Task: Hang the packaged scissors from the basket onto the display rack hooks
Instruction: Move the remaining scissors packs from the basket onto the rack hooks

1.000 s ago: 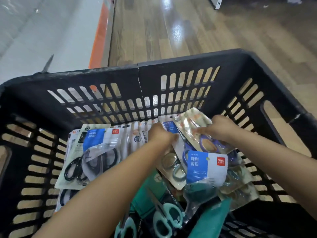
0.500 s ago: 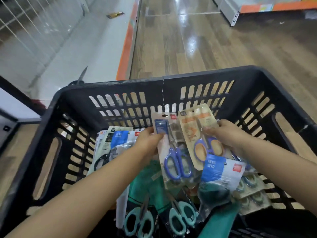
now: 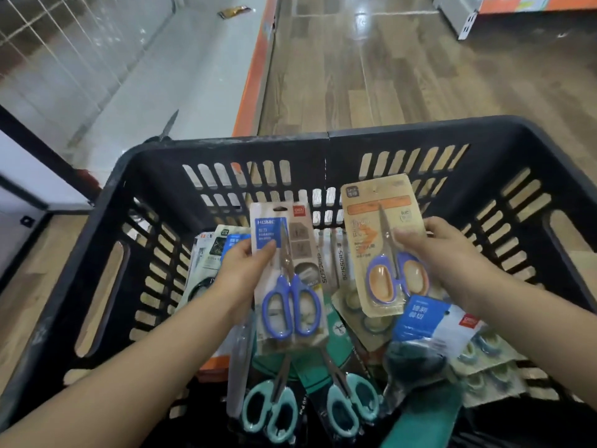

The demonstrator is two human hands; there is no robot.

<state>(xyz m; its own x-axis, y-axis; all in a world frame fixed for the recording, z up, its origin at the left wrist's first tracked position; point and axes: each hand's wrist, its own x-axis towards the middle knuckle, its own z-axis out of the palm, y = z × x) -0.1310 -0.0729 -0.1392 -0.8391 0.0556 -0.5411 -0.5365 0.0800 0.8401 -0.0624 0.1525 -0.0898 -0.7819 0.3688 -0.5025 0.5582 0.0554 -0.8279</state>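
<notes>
A black slotted basket (image 3: pixel 106 286) holds several packaged scissors. My left hand (image 3: pixel 240 273) pinches the left edge of a pack with blue-handled scissors (image 3: pixel 290 299), held above the pile. My right hand (image 3: pixel 442 250) grips a tan pack with blue-and-orange-handled scissors (image 3: pixel 381 253) by its right side, also lifted over the basket. Two packs with teal-handled scissors (image 3: pixel 352 405) lie at the near end. A blue-and-white labelled pack (image 3: pixel 433 328) lies under my right forearm. No rack hooks are in sight.
A white wire grid panel (image 3: pixel 58 50) and a pale shelf base with an orange edge (image 3: pixel 255 76) run along the left. Wooden floor (image 3: pixel 403 76) stretches ahead. A small wrapper (image 3: pixel 234 10) lies on the shelf base. Another shelf base (image 3: pixel 517 8) stands far right.
Both hands have lifted their packs out of the pile and spread them apart, now upright and facing me. The view has tilted up, showing more of the floor and the grid panel.
</notes>
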